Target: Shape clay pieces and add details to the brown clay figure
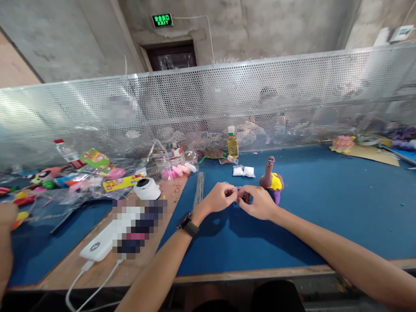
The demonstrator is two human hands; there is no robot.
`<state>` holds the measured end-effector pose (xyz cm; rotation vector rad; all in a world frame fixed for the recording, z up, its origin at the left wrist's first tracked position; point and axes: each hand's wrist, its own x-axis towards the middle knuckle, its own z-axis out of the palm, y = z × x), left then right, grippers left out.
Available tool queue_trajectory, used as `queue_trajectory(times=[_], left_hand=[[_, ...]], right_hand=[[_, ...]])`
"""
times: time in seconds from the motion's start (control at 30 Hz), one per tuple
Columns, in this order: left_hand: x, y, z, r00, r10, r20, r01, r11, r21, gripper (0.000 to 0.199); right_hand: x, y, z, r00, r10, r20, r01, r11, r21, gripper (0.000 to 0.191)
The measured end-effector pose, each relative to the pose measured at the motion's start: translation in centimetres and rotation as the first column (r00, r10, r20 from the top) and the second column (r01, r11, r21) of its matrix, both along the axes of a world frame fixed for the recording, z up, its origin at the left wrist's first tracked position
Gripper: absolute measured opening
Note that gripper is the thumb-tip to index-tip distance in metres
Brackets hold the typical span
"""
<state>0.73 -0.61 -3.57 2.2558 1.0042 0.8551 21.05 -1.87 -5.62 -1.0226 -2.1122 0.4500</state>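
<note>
My left hand (pixel 219 198) and my right hand (pixel 260 203) meet above the blue mat (pixel 331 216), both with thumb and fingers pinched together. Something small sits between the fingertips, with a dark bit and a clear, plastic-looking bit showing. The fingers cover most of it, so its kind is unclear. Just right of my right hand stands a long-necked modelling-clay figure (pixel 277 182), brown with yellow and purple on its body. A bundle of thin wires (pixel 199 186) lies left of my left hand. Two small white packets (pixel 243 171) rest beyond my hands.
A bottle of yellow liquid (pixel 232 145) stands near the perforated metal screen (pixel 201 95). On the left are a white camera-like device (pixel 147 189), a cabled power bank (pixel 104 242) and plastic-wrapped clay packs (pixel 113 173). Another person's hand (pixel 7 216) shows at the left edge.
</note>
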Motion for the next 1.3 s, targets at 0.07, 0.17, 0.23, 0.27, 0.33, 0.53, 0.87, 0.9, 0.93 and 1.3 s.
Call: queue_trajectory(times=[0.07, 0.17, 0.23, 0.27, 0.33, 0.53, 0.87, 0.9, 0.93, 1.3], left_hand=[[0.2, -0.1, 0.0, 1.0, 0.008, -0.011, -0.007, 0.999, 0.037, 0.031], [0.5, -0.2, 0.1, 0.999, 0.022, -0.042, -0.018, 0.996, 0.086, 0.034], [0.6, -0.3, 0.1, 0.998, 0.031, -0.059, -0.023, 0.991, 0.129, 0.034], [0.6, -0.3, 0.2, 0.997, 0.035, -0.064, -0.026, 0.989, 0.146, 0.035], [0.6, -0.3, 0.1, 0.996, 0.046, -0.081, -0.032, 0.985, 0.168, 0.034], [0.6, -0.3, -0.1, 0.958, 0.154, -0.242, -0.121, 0.982, 0.147, 0.034], [1.3, -0.4, -0.2, 0.956, 0.136, -0.26, -0.12, 0.99, 0.077, 0.036], [1.4, -0.3, -0.3, 0.956, 0.157, -0.247, -0.144, 0.987, 0.068, 0.038], [1.6, -0.4, -0.3, 0.952, 0.188, -0.241, -0.178, 0.982, 0.065, 0.039], [1.6, -0.8, -0.4, 0.876, 0.395, -0.277, -0.343, 0.914, 0.218, 0.043]], right_hand=[[-0.1, -0.1, -0.1, 0.998, -0.026, 0.048, 0.025, 1.0, 0.018, 0.009], [-0.3, -0.3, -0.1, 0.992, -0.063, 0.111, 0.058, 0.997, 0.047, 0.017], [-0.4, -0.4, -0.1, 0.984, -0.077, 0.158, 0.065, 0.995, 0.077, 0.02], [-0.4, -0.4, -0.1, 0.98, -0.081, 0.184, 0.065, 0.994, 0.089, 0.02], [-0.5, -0.4, -0.1, 0.966, -0.089, 0.241, 0.065, 0.992, 0.103, 0.018], [-0.5, 0.1, -0.4, 0.895, -0.107, 0.433, 0.053, 0.989, 0.135, 0.019], [-0.4, 0.7, -0.9, 0.821, -0.101, 0.562, -0.015, 0.98, 0.196, 0.026], [-0.3, 0.8, -0.7, 0.812, -0.105, 0.574, -0.02, 0.978, 0.206, 0.026], [-0.3, 0.9, -0.5, 0.801, -0.115, 0.588, -0.018, 0.976, 0.216, 0.026], [1.0, 1.7, 0.4, 0.809, -0.224, 0.543, 0.075, 0.956, 0.282, 0.029]])
